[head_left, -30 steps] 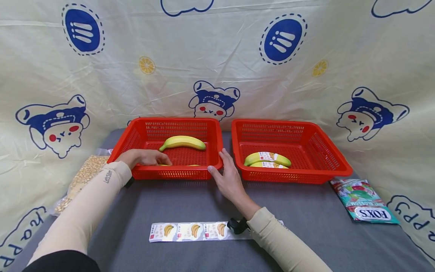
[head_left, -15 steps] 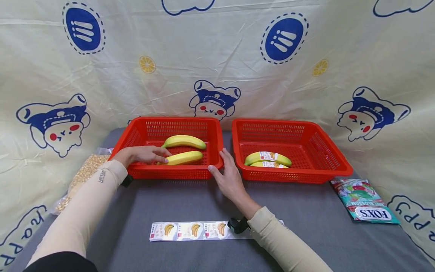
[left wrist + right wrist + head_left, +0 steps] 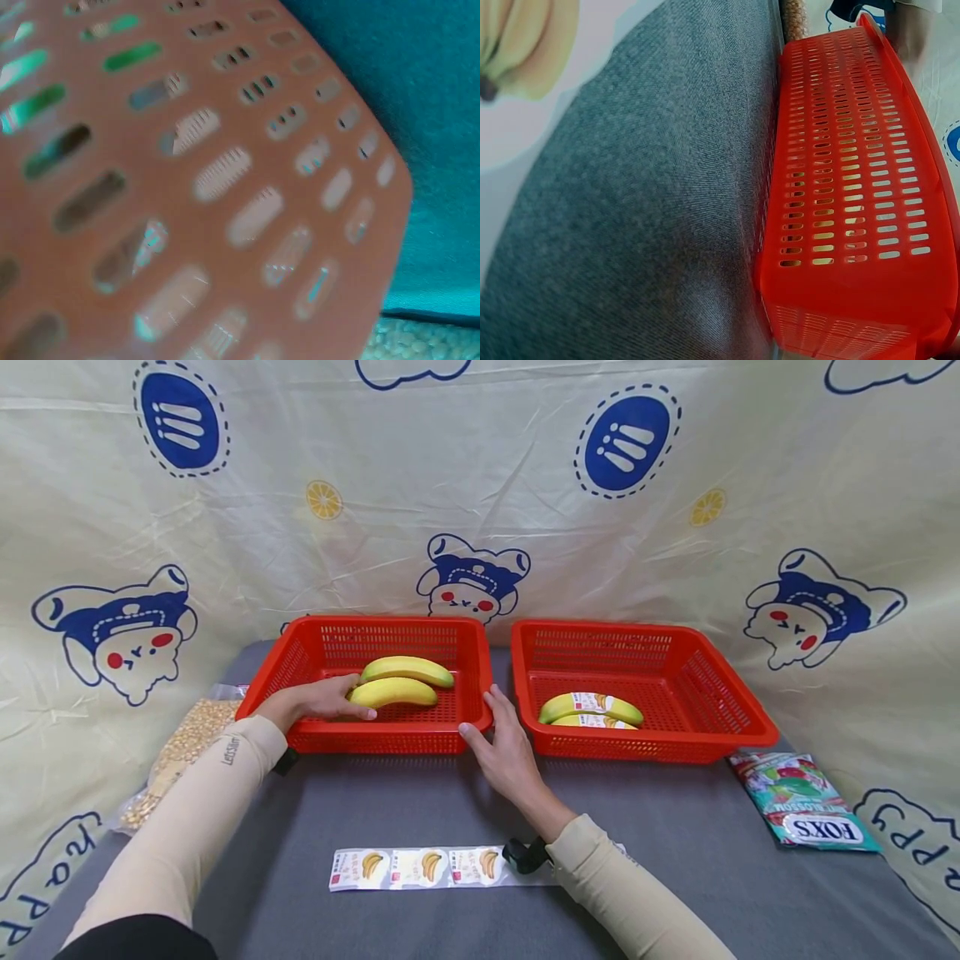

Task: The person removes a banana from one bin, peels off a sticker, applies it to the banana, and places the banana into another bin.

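In the head view, two bananas lie side by side in the left red basket [image 3: 390, 745]: a rear banana [image 3: 408, 670] and a front banana [image 3: 393, 692]. My left hand [image 3: 322, 699] is inside this basket at the front banana's left end, fingers behind it and thumb spread out in front. At the basket's front right corner, my right hand [image 3: 506, 752] holds the rim, with the thumb on the front and the fingers along the right side. In the left wrist view, the slotted basket wall [image 3: 217, 202] hides the left hand. The right wrist view shows the basket's slotted front [image 3: 847, 165].
A second red basket [image 3: 645, 752] on the right holds two labelled bananas [image 3: 592, 708]. A strip of banana stickers [image 3: 420, 870] lies on the grey cloth [image 3: 420, 802] in front. A bag of kernels [image 3: 187, 739] lies left, a Fox's bag [image 3: 806, 802] right.
The front banana has come up from behind the basket's front wall and moved back, against the rear one, with my left hand at its end. My right hand stays at the corner.
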Tool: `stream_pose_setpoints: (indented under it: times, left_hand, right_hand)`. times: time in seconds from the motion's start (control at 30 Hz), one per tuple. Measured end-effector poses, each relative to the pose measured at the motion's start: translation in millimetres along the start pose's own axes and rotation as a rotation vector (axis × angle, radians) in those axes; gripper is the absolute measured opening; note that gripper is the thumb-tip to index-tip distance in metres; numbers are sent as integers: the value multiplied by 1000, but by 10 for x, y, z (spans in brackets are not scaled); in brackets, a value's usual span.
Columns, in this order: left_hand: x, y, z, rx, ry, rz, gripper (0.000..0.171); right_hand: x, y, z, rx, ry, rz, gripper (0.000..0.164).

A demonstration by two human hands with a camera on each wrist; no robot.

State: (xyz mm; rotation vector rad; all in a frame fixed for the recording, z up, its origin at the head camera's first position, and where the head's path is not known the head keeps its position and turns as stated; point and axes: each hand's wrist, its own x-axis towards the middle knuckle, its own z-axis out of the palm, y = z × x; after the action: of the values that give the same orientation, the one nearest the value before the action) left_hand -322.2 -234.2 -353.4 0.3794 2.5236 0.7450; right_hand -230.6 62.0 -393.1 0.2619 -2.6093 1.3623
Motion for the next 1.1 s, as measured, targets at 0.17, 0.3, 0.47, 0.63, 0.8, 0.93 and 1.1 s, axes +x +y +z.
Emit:
stream_pose_setpoints:
  times: [0.17, 0.3, 0.47, 0.63, 0.8, 0.93, 1.1]
  left_hand:
    - [20, 41, -2, 12, 178, 6, 61]
    - [-40, 96, -37, -28, 276, 21, 51]
    - [-180, 182, -98, -57, 395, 72, 51]
    - [-387, 325, -140, -109, 546, 139, 53]
    - [-624, 482, -124, -158, 693, 219, 52]
    - [-816, 590, -47, -170, 740, 209, 50]
    - [-1048, 668, 128, -175, 709, 163, 50]
  right_hand:
    - [5, -5, -6, 3, -11, 3, 73]
    - [7, 0, -3, 0, -16, 3, 72]
    - [5, -3, -3, -4, -15, -7, 72]
    - [9, -7, -14, -10, -18, -5, 72]
    - [13, -11, -24, -7, -28, -6, 72]
    - [21, -5, -29, -8, -26, -12, 73]
    - [23, 9, -32, -6, -23, -21, 72]
